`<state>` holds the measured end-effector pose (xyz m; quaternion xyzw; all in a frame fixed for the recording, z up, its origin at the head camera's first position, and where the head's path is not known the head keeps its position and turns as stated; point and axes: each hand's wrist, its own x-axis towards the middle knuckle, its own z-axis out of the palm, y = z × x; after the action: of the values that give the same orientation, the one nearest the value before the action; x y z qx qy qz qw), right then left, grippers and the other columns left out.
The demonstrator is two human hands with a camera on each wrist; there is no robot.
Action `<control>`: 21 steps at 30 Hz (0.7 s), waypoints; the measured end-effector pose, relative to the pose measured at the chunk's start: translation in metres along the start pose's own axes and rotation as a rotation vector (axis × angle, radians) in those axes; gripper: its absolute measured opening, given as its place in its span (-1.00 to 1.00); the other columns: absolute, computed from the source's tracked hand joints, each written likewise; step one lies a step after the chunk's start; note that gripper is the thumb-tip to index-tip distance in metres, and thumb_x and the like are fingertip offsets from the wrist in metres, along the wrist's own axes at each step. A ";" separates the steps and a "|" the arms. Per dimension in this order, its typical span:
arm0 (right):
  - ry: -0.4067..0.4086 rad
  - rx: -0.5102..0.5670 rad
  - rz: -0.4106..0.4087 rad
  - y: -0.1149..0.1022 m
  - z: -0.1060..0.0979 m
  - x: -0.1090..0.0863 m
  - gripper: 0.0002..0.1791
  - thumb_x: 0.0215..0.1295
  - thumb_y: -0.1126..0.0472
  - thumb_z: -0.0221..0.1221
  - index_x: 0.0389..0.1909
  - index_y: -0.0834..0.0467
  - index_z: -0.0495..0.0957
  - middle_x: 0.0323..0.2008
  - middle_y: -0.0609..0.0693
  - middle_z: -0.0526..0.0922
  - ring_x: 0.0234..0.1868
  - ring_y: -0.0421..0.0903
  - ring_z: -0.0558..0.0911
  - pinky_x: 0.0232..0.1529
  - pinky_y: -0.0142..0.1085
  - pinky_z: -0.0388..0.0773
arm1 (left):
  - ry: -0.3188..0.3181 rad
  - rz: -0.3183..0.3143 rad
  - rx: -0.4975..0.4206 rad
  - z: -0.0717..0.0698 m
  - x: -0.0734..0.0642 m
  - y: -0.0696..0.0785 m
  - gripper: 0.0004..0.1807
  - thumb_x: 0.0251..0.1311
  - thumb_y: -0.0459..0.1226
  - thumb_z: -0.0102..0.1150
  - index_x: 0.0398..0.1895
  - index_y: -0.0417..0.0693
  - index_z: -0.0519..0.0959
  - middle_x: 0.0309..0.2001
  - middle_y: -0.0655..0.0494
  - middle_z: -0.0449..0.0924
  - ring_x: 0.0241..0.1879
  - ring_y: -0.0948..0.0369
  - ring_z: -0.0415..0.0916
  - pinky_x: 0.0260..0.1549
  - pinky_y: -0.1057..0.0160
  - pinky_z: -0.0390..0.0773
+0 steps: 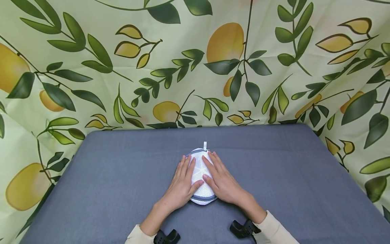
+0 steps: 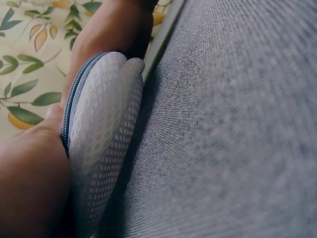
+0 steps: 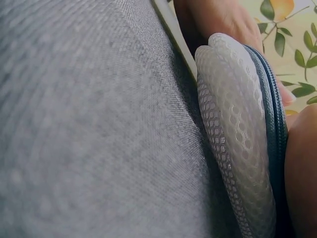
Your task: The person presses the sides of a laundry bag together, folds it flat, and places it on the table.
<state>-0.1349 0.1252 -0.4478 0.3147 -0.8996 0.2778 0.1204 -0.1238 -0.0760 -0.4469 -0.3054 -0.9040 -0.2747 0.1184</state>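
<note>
A white mesh laundry bag [image 1: 201, 173], rounded and padded, lies on the grey-covered table in the head view. Blue-grey zipper trim runs along its near and far ends, and a small white loop tab [image 1: 205, 145] sticks out at the far end. The left hand [image 1: 181, 184] rests on the bag's left side with fingers straight. Over its right side lies the right hand [image 1: 223, 181], also with straight fingers. The thumbs come close together over the middle. Both wrist views show the bag's mesh edge [image 2: 106, 134] and its zipper [image 3: 275, 114] from the side.
The table [image 1: 122, 162] is covered in grey cloth. Behind it and along both sides hangs a cloth [image 1: 182, 78] printed with lemons and leaves. Black straps with camera mounts [image 1: 243, 228] sit at the wrists, next to cream sleeves [image 1: 275, 228].
</note>
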 end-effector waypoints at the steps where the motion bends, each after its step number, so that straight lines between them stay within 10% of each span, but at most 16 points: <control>1: 0.000 0.001 0.001 0.000 0.000 0.000 -0.36 0.47 0.06 -0.04 0.45 0.22 0.08 0.44 0.31 0.00 0.44 0.26 -0.06 0.29 0.19 0.07 | 0.002 -0.002 -0.005 0.000 0.000 0.000 -0.20 0.40 0.02 -0.07 0.42 -0.43 0.01 0.43 -0.35 -0.08 0.42 -0.24 -0.21 0.31 -0.19 -0.06; 12: -0.039 0.065 0.038 0.002 -0.007 0.002 -0.41 0.47 0.15 -0.05 0.45 0.19 0.11 0.44 0.26 0.04 0.45 0.21 -0.03 0.30 0.18 0.06 | 0.068 -0.014 -0.025 0.003 0.000 -0.001 -0.15 0.40 0.12 -0.17 0.40 -0.46 0.05 0.41 -0.33 0.02 0.41 -0.22 -0.13 0.30 -0.17 -0.02; 21: -0.024 0.139 0.028 0.008 -0.018 0.004 -0.48 0.48 0.24 -0.09 0.41 0.24 0.19 0.42 0.19 0.14 0.43 0.19 0.05 0.30 0.17 0.05 | 0.144 0.096 0.019 -0.001 0.002 0.001 -0.23 0.40 0.15 -0.22 0.40 -0.28 0.18 0.42 -0.20 0.07 0.42 -0.13 -0.06 0.29 -0.17 0.04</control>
<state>-0.1429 0.1389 -0.4350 0.3129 -0.8838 0.3377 0.0837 -0.1253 -0.0747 -0.4450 -0.3264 -0.8801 -0.2813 0.1993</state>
